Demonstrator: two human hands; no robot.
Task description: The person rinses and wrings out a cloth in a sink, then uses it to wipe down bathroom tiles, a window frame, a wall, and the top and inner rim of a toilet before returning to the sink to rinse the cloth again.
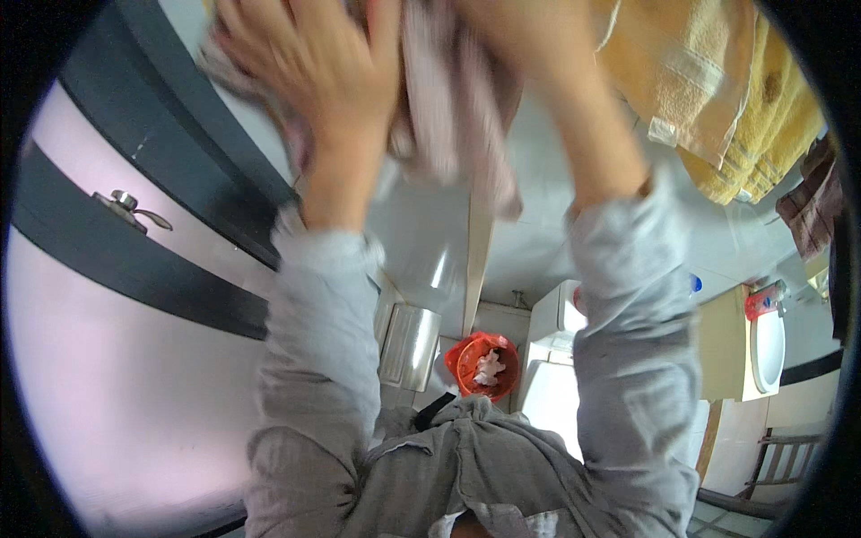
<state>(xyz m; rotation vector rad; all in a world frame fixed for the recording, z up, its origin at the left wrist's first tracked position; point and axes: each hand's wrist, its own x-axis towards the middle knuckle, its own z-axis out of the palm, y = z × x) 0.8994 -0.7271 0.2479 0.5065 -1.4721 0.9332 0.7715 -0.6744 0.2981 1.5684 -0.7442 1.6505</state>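
High in the view, a pale pinkish-grey cloth [439, 99] hangs in loose folds, smeared by motion. My left hand [327, 76] is closed on the bunched fabric, its fingers over the cloth and some of it showing past the wrist. On the other side of the hanging folds, my right hand [538, 54] is up against the cloth. Blur and the top edge hide the right fingers, so their grip does not show. The cloth's upper part is also cut off.
Yellow towels [717, 90] hang at the upper right, beside a dark checked cloth [812, 197]. A dark-framed door with a metal handle [130, 212] stands left. Below are a red bin [462, 368] with crumpled paper, a white toilet [552, 394], a metal box [410, 345] and a washbasin [768, 354].
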